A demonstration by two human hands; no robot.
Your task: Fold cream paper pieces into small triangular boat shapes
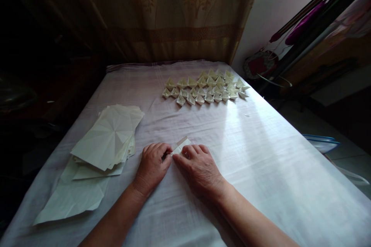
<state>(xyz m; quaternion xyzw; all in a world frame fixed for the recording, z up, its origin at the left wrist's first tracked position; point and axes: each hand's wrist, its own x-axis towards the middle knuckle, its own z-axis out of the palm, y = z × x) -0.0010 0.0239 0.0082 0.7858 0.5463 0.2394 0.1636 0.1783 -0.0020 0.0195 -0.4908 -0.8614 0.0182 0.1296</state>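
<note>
A small folded piece of white paper lies on the cloth-covered table between my hands. My left hand pinches its left corner between thumb and fingers. From the other side, my right hand is closed on its near right part, thumb toward the left hand. Fingers cover much of the paper, so its full shape is hidden. To the left sits a stack of creased paper sheets, the top one marked with creases radiating from its middle. Toward the back stand several small folded paper boats in rows.
A pale cloth with wrinkles covers the table. Behind it hangs a patterned gold curtain. A tiny paper scrap lies right of centre. Beyond the right edge are a bag and a blue-rimmed container.
</note>
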